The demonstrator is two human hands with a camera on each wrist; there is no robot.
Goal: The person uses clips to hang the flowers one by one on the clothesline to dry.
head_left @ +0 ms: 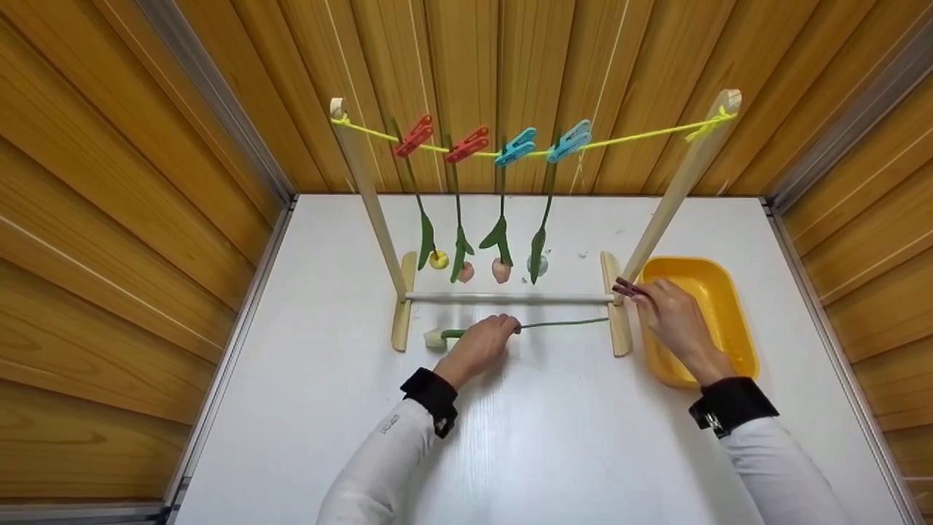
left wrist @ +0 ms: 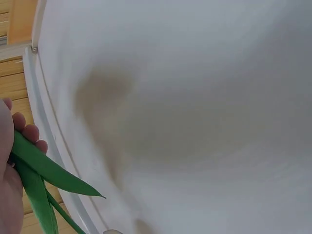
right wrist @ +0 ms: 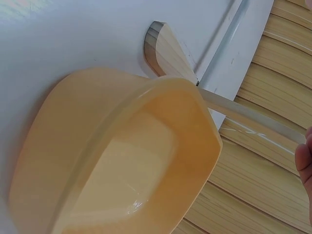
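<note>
My left hand (head_left: 481, 343) grips an artificial tulip with a pale cream bloom (head_left: 435, 338) by its stem, in front of the rack's crossbar. The bloom points left and the thin stem (head_left: 561, 323) runs out to the right. In the left wrist view, green leaves (left wrist: 53, 170) stick out from under the fingers. Pinched in my right hand (head_left: 674, 317) is a dark purple clothespin (head_left: 628, 287), held near the foot of the right post, over the basin's left side. Only the fingertips (right wrist: 303, 158) show in the right wrist view; the clothespin is out of that view.
A yellow basin (head_left: 742, 343) stands right of the wooden rack (head_left: 674, 197). From its yellow string (head_left: 641, 135), two red clothespins (head_left: 415, 136) and two blue clothespins (head_left: 516, 147) hold tulips (head_left: 501, 270) upside down. Wood-panelled walls (head_left: 109, 219) enclose the white table (head_left: 539, 437).
</note>
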